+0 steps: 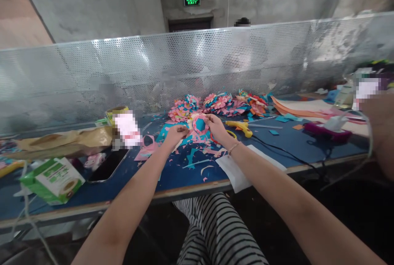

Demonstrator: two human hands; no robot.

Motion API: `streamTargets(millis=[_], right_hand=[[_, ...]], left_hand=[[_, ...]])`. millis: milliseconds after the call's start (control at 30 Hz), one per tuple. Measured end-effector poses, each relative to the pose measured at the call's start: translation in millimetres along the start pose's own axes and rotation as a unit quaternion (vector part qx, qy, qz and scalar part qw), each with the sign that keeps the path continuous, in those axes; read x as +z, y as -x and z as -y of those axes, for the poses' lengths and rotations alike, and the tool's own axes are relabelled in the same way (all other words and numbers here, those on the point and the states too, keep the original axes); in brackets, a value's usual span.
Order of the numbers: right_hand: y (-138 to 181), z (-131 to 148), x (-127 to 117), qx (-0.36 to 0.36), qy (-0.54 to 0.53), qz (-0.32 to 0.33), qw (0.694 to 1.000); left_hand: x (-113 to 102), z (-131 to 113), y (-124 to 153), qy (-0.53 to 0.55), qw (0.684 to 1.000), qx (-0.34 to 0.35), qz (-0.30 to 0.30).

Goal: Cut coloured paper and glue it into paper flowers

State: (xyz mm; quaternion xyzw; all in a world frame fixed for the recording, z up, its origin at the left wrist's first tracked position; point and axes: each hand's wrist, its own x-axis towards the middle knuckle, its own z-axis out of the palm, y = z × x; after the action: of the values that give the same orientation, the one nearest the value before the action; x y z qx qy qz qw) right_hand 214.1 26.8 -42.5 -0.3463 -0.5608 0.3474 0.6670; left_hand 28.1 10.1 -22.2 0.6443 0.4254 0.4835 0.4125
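With the clock face centred on the ring-shaped pink paper flower [194,124] and 12 toward the perforated metal screen [138,70], the flower sits raised in the person's grasp above the middle of the blue table [178,180], blue showing within its ring. At 3 o'clock the right hand [217,128] has its thumb and fingers clamped on the flower's edge. At 8 o'clock, just beside the flower, the left hand [177,134] has its fingers bent and gathered; whether the tips meet or pinch something small cannot be told.

Close behind, from 11 round to 2 o'clock, lie heaped paper blossoms [218,103], mostly pink and blue, with red and orange ones farthest right. Cut paper scraps [191,157] litter the tabletop at 6 o'clock. At 8 o'clock, beyond the left hand, is a pink paper sheet [147,150] with a round cut-out; a black smartphone [110,167] and a green-and-white carton [55,183] lie farther along that line. A yellow hot-glue gun [241,127] rests near the right hand at 3 o'clock, with a purple tissue holder [329,132] well beyond it. At 5 o'clock a white sheet [235,174] lies under the right forearm.
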Motion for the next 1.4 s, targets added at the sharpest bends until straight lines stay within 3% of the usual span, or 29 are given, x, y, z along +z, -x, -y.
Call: streamTargets(millis=[200,467,667,833,1133,1400], right_hand=[[0,-5,1,-0.055,0.107,-0.003,0.993],[-1,-12,2,-0.041,0.125,0.003,0.991],[-3,-12,4,-0.02,0.091,0.001,0.996],[1,-10,5,-0.016,0.026,0.027,0.999],[2,-10,6,-0.04,0.075,0.035,0.996],[3,-7,4,-0.069,0.142,0.008,0.987]], left_hand=[[3,-3,3,0.069,0.997,-0.035,0.007],[6,-8,7,0.11,0.991,-0.071,0.001],[8,-6,6,0.11,0.993,-0.05,-0.016],[8,-3,5,0.073,0.996,0.011,-0.042],[7,-4,4,0.003,0.997,0.025,-0.076],[9,-5,6,0.059,0.997,0.012,-0.052]])
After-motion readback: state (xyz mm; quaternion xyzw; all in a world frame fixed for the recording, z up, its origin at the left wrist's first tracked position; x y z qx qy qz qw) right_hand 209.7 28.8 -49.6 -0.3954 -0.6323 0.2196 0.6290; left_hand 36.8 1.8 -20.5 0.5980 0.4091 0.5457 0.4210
